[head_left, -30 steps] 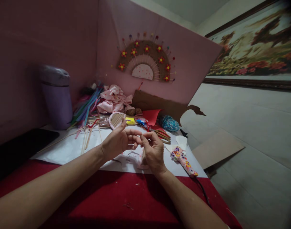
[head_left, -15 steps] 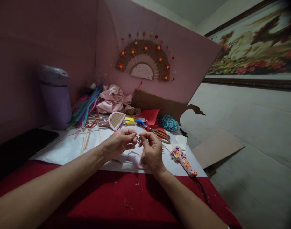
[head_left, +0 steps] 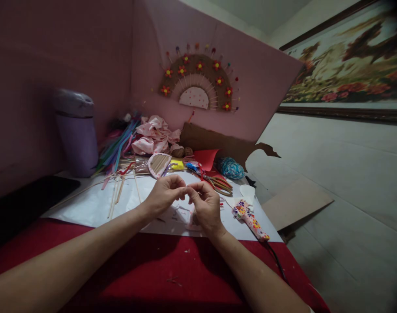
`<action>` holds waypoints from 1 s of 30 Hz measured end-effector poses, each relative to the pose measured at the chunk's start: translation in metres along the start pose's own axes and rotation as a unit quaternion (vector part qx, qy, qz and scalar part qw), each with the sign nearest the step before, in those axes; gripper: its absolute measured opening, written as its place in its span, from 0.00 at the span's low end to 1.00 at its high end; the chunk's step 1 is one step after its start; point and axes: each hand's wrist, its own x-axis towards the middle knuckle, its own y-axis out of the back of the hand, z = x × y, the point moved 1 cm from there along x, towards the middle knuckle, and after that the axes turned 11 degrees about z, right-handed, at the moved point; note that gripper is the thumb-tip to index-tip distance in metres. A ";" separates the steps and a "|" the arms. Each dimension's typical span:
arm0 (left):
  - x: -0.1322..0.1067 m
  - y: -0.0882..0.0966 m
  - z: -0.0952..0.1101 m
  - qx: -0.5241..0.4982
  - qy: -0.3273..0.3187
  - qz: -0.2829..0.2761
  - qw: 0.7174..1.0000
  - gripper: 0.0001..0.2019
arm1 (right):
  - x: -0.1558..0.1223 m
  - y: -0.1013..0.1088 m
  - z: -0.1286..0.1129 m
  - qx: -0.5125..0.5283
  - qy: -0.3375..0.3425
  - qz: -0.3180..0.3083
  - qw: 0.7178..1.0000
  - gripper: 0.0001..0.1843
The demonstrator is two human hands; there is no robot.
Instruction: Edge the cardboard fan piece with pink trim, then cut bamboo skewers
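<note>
Pink piece (head_left: 192,225), partly hidden, shows by the white sheet's (head_left: 81,206) front edge below left hand (head_left: 164,194) and right hand (head_left: 205,209), fingertips together; any pinched item I cannot tell. Rightward: scissors (head_left: 225,191), then a flower-patterned tool (head_left: 252,221) by the front right corner.

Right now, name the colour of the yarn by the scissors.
Turquoise yarn ball with paler strands, best in head view.

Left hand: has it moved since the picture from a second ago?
Yes. The left hand has brought its thumb down and rightward: the thumb overlapped the cardboard piece then, and now sits below it in the view.
</note>
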 end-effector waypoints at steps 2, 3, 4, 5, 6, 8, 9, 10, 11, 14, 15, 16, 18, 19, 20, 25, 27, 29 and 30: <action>-0.002 -0.002 0.001 0.032 -0.035 0.014 0.999 0.09 | 0.001 0.001 0.002 0.009 -0.009 0.002 1.000 0.08; -0.003 -0.002 0.001 0.035 -0.041 0.014 0.998 0.08 | 0.002 0.002 0.003 0.018 -0.017 0.005 1.000 0.08; -0.003 -0.003 0.001 0.029 -0.038 0.010 0.999 0.08 | 0.004 0.002 0.006 0.030 -0.028 0.010 0.999 0.09; -0.003 -0.004 0.001 0.013 -0.027 0.003 1.000 0.07 | 0.005 0.003 0.008 0.045 -0.040 0.017 0.998 0.09; -0.003 -0.004 0.001 -0.011 -0.008 -0.001 1.000 0.07 | 0.006 0.004 0.010 0.061 -0.051 0.028 0.996 0.09; -0.001 -0.002 0.001 -0.079 0.044 -0.001 0.996 0.07 | 0.008 0.004 0.014 0.094 -0.063 0.051 0.992 0.10; 0.000 -0.001 0.002 -0.119 0.079 0.000 0.990 0.07 | 0.008 0.004 0.015 0.108 -0.064 0.060 0.990 0.10; 0.001 0.001 0.002 -0.159 0.116 -0.001 0.980 0.07 | 0.008 0.004 0.015 0.120 -0.064 0.065 0.989 0.10; 0.003 0.003 0.002 -0.197 0.155 -0.003 0.968 0.08 | 0.008 0.003 0.015 0.128 -0.065 0.066 0.987 0.11; 0.005 0.007 0.003 -0.281 0.231 -0.025 0.931 0.11 | 0.005 0.001 0.011 0.121 -0.063 0.044 0.990 0.12; 0.005 0.008 0.003 -0.300 0.243 -0.032 0.922 0.13 | 0.004 0.000 0.010 0.111 -0.059 0.033 0.992 0.12; 0.005 0.008 0.003 -0.316 0.252 -0.038 0.914 0.13 | 0.003 0.000 0.008 0.098 -0.054 0.023 0.993 0.11; 0.005 0.009 0.003 -0.343 0.265 -0.044 0.900 0.14 | 0.002 -0.001 0.005 0.072 -0.040 0.009 0.997 0.10; 0.005 0.009 0.003 -0.354 0.269 -0.043 0.895 0.14 | 0.002 -0.001 0.004 0.061 -0.033 0.007 0.998 0.09; 0.005 0.010 0.004 -0.364 0.273 -0.040 0.890 0.14 | 0.002 -0.001 0.004 0.052 -0.026 0.009 0.998 0.08; 0.007 0.013 0.006 -0.395 0.284 -0.020 0.873 0.16 | 0.003 0.001 0.004 0.046 0.001 0.031 0.998 0.03; 0.008 0.014 0.006 -0.406 0.280 -0.019 0.870 0.16 | 0.003 0.001 0.005 0.044 0.002 0.034 0.998 0.02; 0.008 0.014 0.006 -0.420 0.276 -0.027 0.864 0.15 | 0.002 0.000 0.004 0.030 0.000 0.029 0.999 0.02; 0.008 0.014 0.006 -0.427 0.274 -0.033 0.861 0.15 | 0.001 0.000 0.004 0.023 0.000 0.023 0.999 0.02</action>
